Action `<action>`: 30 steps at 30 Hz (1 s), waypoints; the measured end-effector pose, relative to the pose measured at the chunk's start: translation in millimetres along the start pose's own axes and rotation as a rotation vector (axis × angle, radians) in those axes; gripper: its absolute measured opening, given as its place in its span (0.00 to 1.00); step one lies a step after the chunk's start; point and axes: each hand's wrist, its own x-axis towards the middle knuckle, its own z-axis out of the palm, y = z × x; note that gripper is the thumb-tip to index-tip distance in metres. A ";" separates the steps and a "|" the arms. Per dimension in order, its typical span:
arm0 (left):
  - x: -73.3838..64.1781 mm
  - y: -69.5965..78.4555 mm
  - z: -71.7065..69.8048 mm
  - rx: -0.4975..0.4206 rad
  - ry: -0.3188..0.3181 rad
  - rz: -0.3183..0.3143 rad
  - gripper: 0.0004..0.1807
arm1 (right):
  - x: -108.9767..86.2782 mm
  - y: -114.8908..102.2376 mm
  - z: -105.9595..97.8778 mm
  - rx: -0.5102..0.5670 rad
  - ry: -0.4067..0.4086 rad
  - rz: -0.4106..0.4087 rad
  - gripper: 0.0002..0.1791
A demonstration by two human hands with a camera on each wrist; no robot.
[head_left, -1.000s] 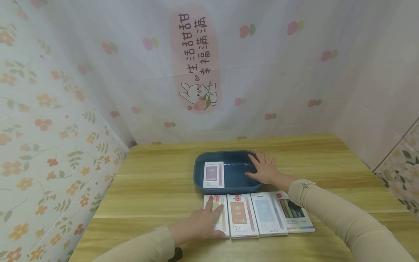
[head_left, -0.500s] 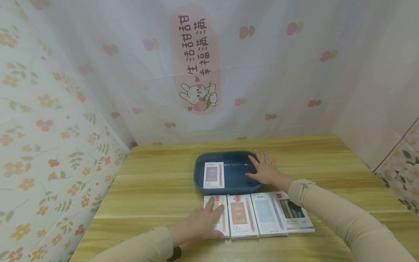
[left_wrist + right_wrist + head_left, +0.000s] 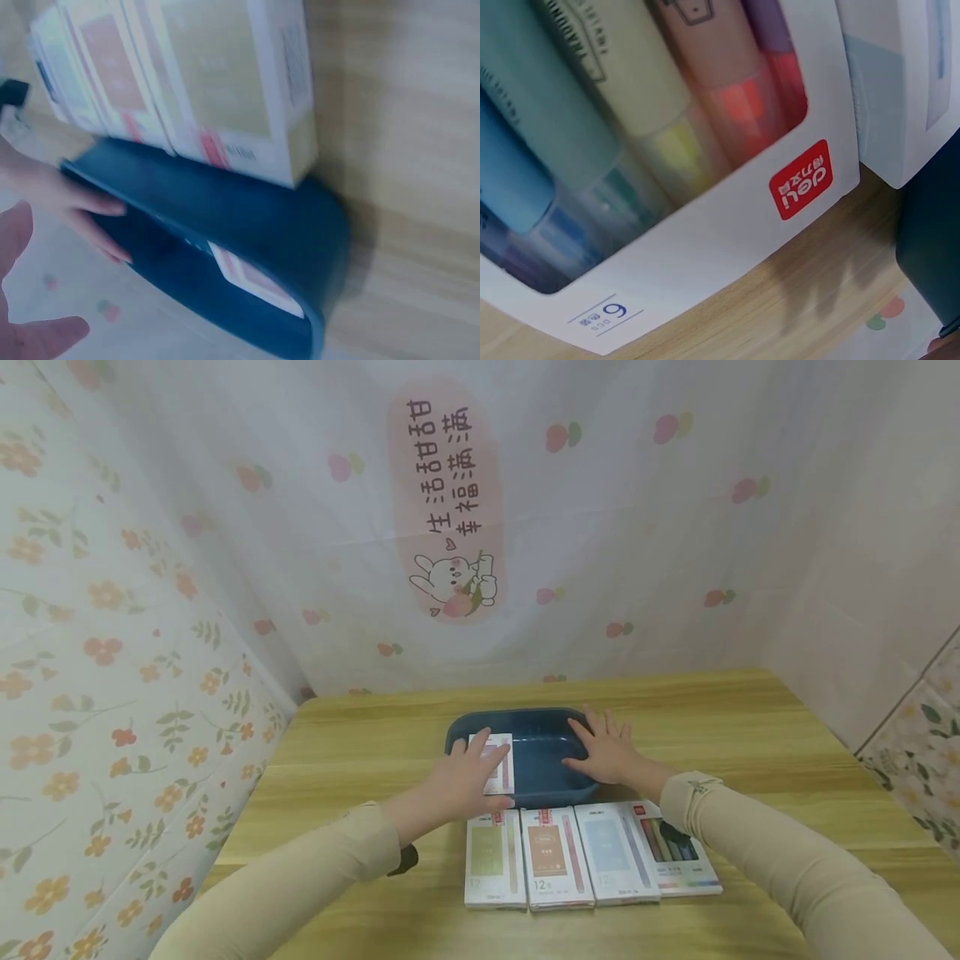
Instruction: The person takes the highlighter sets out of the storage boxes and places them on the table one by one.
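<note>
A dark blue plastic bin stands mid-table in the head view. Inside it, at the left end, lies a white box with a purple panel. My left hand is over the bin's left end with fingers spread, partly hiding that box; nothing shows in its grasp. My right hand rests on the bin's right rim, fingers extended. Along the near side lie white boxes with yellow-green, orange and pale blue panels. A highlighter box with a clear window ends the row at right.
The wood-grain table extends around the bin. A white curtain with fruit prints hangs behind it, and a flowered cloth hangs at left. A black band shows at my left wrist.
My left hand has lifted off the yellow-green box and moved forward over the bin, above the purple-panel box. The right hand stays on the bin's rim.
</note>
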 end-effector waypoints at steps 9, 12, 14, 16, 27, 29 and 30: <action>37.5 -9.7 12.0 -0.017 -0.082 -0.122 0.43 | 1.7 2.5 4.7 -0.010 0.005 -0.005 0.42; 44.6 -8.9 17.9 -0.056 -0.126 -0.148 0.44 | 2.0 2.5 5.4 -0.013 0.006 -0.006 0.42; 49.5 -7.6 21.6 -0.075 -0.143 -0.154 0.44 | 2.3 2.4 5.0 -0.002 0.004 -0.006 0.41; 53.9 -5.4 24.7 -0.080 -0.153 -0.159 0.44 | 2.4 2.3 4.6 0.010 0.001 -0.004 0.41; 70.1 1.8 36.1 -0.120 -0.224 -0.245 0.45 | 2.6 3.0 3.9 0.017 0.012 -0.001 0.42; 72.3 1.5 38.5 -0.101 -0.233 -0.237 0.45 | 2.5 2.9 3.5 0.018 0.010 -0.003 0.42; 73.2 1.1 39.6 -0.092 -0.236 -0.233 0.45 | 2.4 2.9 3.5 0.012 0.007 -0.003 0.42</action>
